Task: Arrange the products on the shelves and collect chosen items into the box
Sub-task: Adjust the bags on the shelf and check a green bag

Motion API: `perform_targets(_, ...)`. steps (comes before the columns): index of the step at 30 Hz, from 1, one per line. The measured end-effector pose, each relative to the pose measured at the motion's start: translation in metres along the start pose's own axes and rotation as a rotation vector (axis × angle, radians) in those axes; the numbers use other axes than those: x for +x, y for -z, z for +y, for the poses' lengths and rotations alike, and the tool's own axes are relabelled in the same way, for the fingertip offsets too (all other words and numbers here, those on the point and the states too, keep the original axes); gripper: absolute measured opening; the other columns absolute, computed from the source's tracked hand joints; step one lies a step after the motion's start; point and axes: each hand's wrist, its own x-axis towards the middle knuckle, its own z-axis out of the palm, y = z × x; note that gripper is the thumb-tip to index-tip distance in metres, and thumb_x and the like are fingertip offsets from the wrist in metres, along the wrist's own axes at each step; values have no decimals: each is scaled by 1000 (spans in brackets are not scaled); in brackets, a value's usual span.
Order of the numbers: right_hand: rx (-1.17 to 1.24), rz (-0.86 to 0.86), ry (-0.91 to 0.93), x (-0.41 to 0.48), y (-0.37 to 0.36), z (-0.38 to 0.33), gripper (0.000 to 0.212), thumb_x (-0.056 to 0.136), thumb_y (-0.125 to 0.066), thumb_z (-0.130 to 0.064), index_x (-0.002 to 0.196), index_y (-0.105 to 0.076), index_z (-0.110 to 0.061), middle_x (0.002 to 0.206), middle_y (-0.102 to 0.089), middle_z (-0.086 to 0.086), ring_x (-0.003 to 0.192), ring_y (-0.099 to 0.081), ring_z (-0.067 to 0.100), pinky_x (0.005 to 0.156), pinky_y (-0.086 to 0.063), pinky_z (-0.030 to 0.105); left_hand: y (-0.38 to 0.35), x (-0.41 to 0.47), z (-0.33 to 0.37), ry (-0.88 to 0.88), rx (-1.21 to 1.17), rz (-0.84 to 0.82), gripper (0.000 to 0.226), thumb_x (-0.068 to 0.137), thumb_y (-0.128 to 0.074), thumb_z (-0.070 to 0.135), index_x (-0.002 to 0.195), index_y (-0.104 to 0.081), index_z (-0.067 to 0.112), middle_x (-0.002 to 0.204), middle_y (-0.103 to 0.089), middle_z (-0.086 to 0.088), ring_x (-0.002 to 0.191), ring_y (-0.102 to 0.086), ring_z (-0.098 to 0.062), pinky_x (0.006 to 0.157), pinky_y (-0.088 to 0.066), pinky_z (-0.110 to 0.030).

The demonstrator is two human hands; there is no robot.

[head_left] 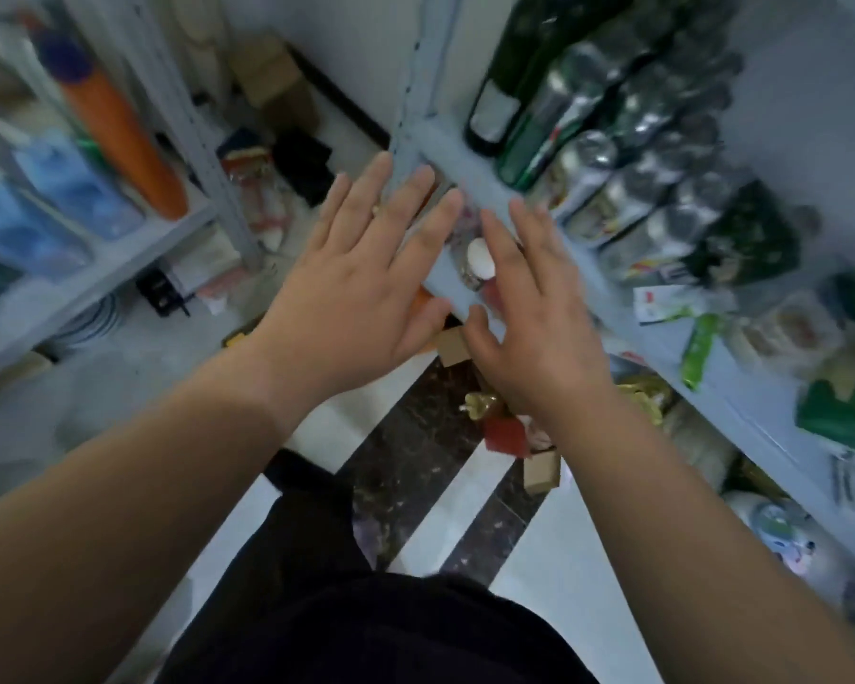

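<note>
Left hand (361, 269) and right hand (539, 328): both flat, fingers spread, palms down, holding nothing. They hover over the corner of the grey shelf rail (470, 165); blur hides whether they touch it.

Products: dark bottles (509, 86) and cans (662, 140) stand packed tight on the right shelf, just beyond the right hand. White-capped jar (480, 259) shows between the hands, on a lower level. Collecting box cannot be picked out; only small cartons (450, 345) lie on the floor below.

Risk: a quick reach past the rail would likely clip the front bottles, which stand near the edge, and hard tile waits beneath.

Room: narrow aisle, corner post (415, 81) between the two shelf units. Open space lies mainly back toward the person's body.
</note>
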Motion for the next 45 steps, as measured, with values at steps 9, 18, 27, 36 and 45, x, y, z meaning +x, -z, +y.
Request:
perform_targets(9, -268, 422, -53, -162, 236, 82, 65, 95, -58, -23, 155, -39, -5, 160, -34, 24, 151, -28, 43, 119, -32, 57, 59, 72, 255, -303, 1, 211, 67, 105, -41, 47, 159, -32, 9, 162, -33, -20, 151, -25, -45, 118, -23, -63)
perform_targets(18, -523, 633, -113, -282, 405, 145, 64, 91, -63, -19, 150, -46, -1, 156, -41, 25, 149, -33, 44, 114, -35, 62, 111, 133, 454, -588, -25, 373, 68, 100, -46, 46, 158, -33, 13, 161, -34, -20, 150, -27, -45, 118, -23, -65)
perform_targets(27, -738, 662, -234, -337, 489, 200, 63, 89, -61, -21, 150, -49, -6, 156, -44, 21, 150, -33, 39, 117, -33, 60, 122, 201, 552, -803, -40, 456, 68, 98, -46, 46, 157, -37, 12, 157, -41, -21, 145, -35, -46, 117, -26, -64)
perform_targets(36, -941, 490, -342, -378, 559, 264, 62, 90, -57, -26, 149, -49, -9, 155, -44, 20, 148, -35, 37, 117, -33, 57, 103, 255, 625, -956, -31, 373, 69, 96, -46, 49, 155, -38, 14, 155, -44, -19, 142, -39, -44, 113, -33, -66)
perform_targets(45, -874, 411, -396, -442, 625, 345, 57, 90, -62, -30, 145, -52, -15, 149, -50, 17, 140, -44, 40, 109, -41, 58, 81, 275, 726, -953, -31, 246, 71, 95, -42, 54, 155, -38, 16, 148, -50, -15, 135, -42, -42, 111, -41, -57)
